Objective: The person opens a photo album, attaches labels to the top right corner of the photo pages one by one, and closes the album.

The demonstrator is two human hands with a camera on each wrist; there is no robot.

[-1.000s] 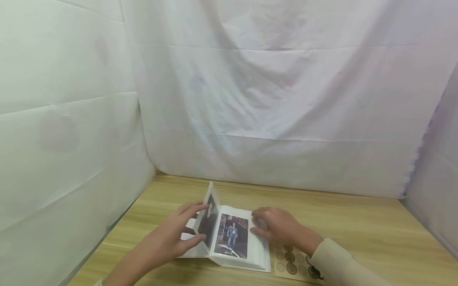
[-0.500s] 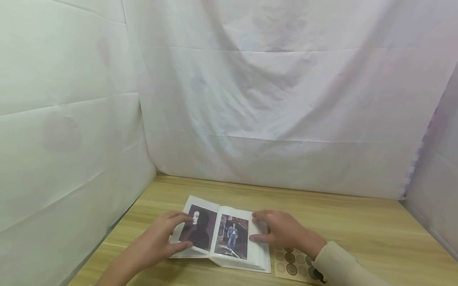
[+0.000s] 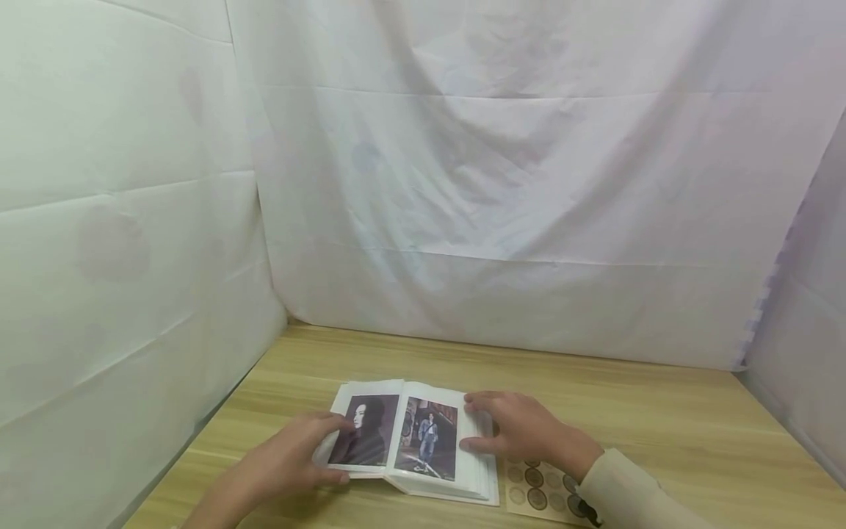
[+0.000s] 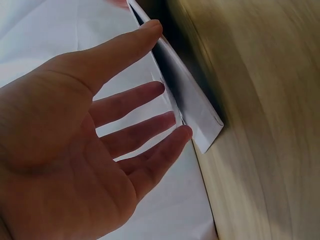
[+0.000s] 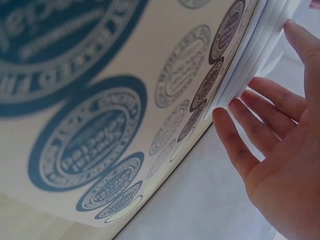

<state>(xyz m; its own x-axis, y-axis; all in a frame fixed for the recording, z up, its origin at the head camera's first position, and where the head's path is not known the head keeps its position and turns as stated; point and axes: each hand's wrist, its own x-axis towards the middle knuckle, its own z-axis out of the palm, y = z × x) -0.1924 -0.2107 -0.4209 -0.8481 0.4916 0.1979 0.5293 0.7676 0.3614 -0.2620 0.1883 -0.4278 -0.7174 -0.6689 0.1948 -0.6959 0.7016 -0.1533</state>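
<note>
A white photo album (image 3: 471, 470) lies open on the table. Its left page carries a dark portrait photo (image 3: 375, 441), its right page a photo of a person in denim (image 3: 426, 441). My left hand (image 3: 284, 455) touches the left page's outer side with fingers loosely spread. In the left wrist view, the thumb (image 4: 147, 32) reaches the album's edge (image 4: 192, 100), with the other fingertips close beside it. My right hand (image 3: 522, 426) rests along the right page's outer edge, thumb and index apart. In the right wrist view, its fingers (image 5: 235, 140) extend near the stacked pages (image 5: 255, 55).
A sheet of round stickers (image 3: 545, 499) lies right of the album, partly under the right forearm; it fills much of the right wrist view. White cloth (image 3: 463, 184) hangs behind the wooden table (image 3: 661, 419) and along both sides.
The raised left page with the dark portrait has come down leftward and now lies nearly flat. My left hand has moved left and down with it; the right hand has barely moved.
</note>
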